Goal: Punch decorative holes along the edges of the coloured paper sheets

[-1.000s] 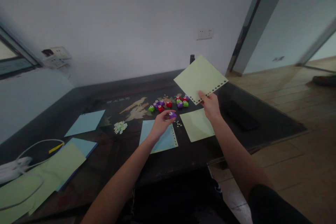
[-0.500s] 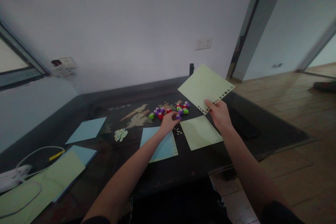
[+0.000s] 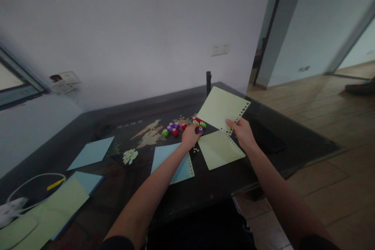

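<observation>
My right hand [image 3: 243, 133] pinches the lower edge of a pale green sheet of paper [image 3: 222, 105], raised and tilted, with shaped holes punched along two edges. My left hand [image 3: 190, 136] has its fingers round a small purple craft punch [image 3: 200, 130]. Close behind it sit several red, purple and green craft punches [image 3: 175, 131]. A second pale green sheet [image 3: 219, 152] with a punched edge lies flat below the raised one. Beside it on the left is a blue sheet [image 3: 164, 156] with holes down its right edge, partly covered by my left forearm.
Tiny paper cut-outs form a pile [image 3: 130, 156] left of centre; a few more bits [image 3: 195, 149] lie between the sheets. Another blue sheet [image 3: 92, 152], a paper stack [image 3: 55, 207] and a white power strip with cable [image 3: 11, 209] occupy the left. A dark flat object [image 3: 268, 136] lies right.
My right hand has lowered the pale green sheet, bringing its punched corner down close to the purple punch and the flat sheet. My left hand keeps its hold. The view has shifted slightly.
</observation>
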The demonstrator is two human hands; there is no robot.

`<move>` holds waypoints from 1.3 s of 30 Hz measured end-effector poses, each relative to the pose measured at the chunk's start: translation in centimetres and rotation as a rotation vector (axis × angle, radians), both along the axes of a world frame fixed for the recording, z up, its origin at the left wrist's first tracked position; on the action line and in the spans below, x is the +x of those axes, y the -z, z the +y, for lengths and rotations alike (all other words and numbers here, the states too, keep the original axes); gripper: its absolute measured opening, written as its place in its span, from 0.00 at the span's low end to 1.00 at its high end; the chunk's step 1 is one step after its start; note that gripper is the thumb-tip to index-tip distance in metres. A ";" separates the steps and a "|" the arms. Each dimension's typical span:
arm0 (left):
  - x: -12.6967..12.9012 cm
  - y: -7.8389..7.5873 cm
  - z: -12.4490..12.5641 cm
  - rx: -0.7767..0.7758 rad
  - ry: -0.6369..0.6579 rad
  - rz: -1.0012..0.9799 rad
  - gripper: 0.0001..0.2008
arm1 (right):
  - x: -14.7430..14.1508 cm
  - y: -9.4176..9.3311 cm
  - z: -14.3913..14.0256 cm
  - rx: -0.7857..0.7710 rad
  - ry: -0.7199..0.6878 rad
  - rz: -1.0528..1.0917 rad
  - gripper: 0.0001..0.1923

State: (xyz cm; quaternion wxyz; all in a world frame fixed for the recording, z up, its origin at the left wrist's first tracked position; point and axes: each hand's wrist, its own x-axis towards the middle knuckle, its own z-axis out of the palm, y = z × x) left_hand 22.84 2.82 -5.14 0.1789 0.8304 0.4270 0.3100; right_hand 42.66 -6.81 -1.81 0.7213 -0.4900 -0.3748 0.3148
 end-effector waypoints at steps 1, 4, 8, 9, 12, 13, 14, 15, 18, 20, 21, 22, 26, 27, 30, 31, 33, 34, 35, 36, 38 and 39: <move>0.1 0.1 0.0 0.018 0.004 0.024 0.14 | -0.1 0.1 0.0 -0.007 -0.014 -0.007 0.20; 0.4 0.3 0.3 0.071 0.008 0.067 0.13 | -0.4 0.4 0.1 -0.024 -0.052 -0.028 0.20; 0.8 0.5 0.5 0.105 -0.020 0.027 0.20 | -0.8 0.3 0.0 -0.037 -0.066 -0.015 0.21; 0.8 0.5 0.5 0.100 -0.019 0.000 0.23 | -0.8 0.3 -0.1 -0.039 -0.067 -0.011 0.21; 0.9 0.2 0.5 0.079 0.019 -0.084 0.25 | -0.9 0.1 -0.2 -0.044 -0.079 -0.006 0.22; 0.8 0.0 0.5 0.081 0.036 -0.103 0.23 | -0.9 0.1 -0.2 -0.047 -0.089 0.000 0.21; 0.6 -0.3 0.4 0.088 0.053 -0.117 0.21 | -0.9 0.1 -0.2 -0.049 -0.100 0.008 0.21; 0.3 -0.7 0.4 0.095 0.066 -0.129 0.19 | -0.8 0.1 -0.2 -0.051 -0.111 0.018 0.21; -0.9 -2.4 0.3 0.057 0.067 -0.218 0.13 | -0.7 0.1 -0.3 -0.073 -0.160 0.050 0.19; -1.9 -3.6 0.2 -0.043 0.047 -0.371 0.09 | -0.6 0.0 -0.5 -0.102 -0.212 0.057 0.18; -2.4 -4.2 0.1 -0.104 0.045 -0.443 0.09 | -0.7 -0.1 -0.6 -0.119 -0.245 0.055 0.17; -2.8 -4.7 0.1 -0.165 0.052 -0.503 0.10 | -0.7 -0.2 -0.7 -0.141 -0.281 0.050 0.17; -4.3 -5.8 -0.1 -0.353 0.111 -0.627 0.15 | -1.1 -0.3 -1.2 -0.257 -0.427 0.017 0.16; -4.6 -5.9 -0.1 -0.373 0.128 -0.629 0.15 | -1.2 -0.3 -1.2 -0.277 -0.455 0.011 0.17; -5.1 -6.1 0.0 -0.354 0.163 -0.591 0.17 | -1.3 -0.1 -1.2 -0.300 -0.511 -0.014 0.18; -5.3 -6.1 0.0 -0.331 0.164 -0.575 0.18 | -1.3 -0.1 -1.2 -0.306 -0.521 -0.027 0.18; -5.6 -6.1 0.1 -0.296 0.158 -0.558 0.19 | -1.3 -0.1 -1.2 -0.326 -0.541 -0.054 0.18; -5.7 -6.1 0.2 -0.291 0.158 -0.555 0.18 | -1.3 -0.1 -1.3 -0.337 -0.552 -0.065 0.18; -5.8 -6.0 0.2 -0.293 0.162 -0.551 0.17 | -1.3 -0.2 -1.4 -0.348 -0.564 -0.073 0.18; -5.9 -5.9 0.2 -0.299 0.169 -0.548 0.16 | -1.4 -0.3 -1.5 -0.359 -0.576 -0.079 0.18; -5.9 -5.7 0.3 -0.317 0.178 -0.548 0.14 | -1.5 -0.6 -1.6 -0.371 -0.585 -0.088 0.17; -5.9 -5.5 0.3 -0.327 0.175 -0.553 0.14 | -1.5 -0.7 -1.6 -0.368 -0.577 -0.088 0.17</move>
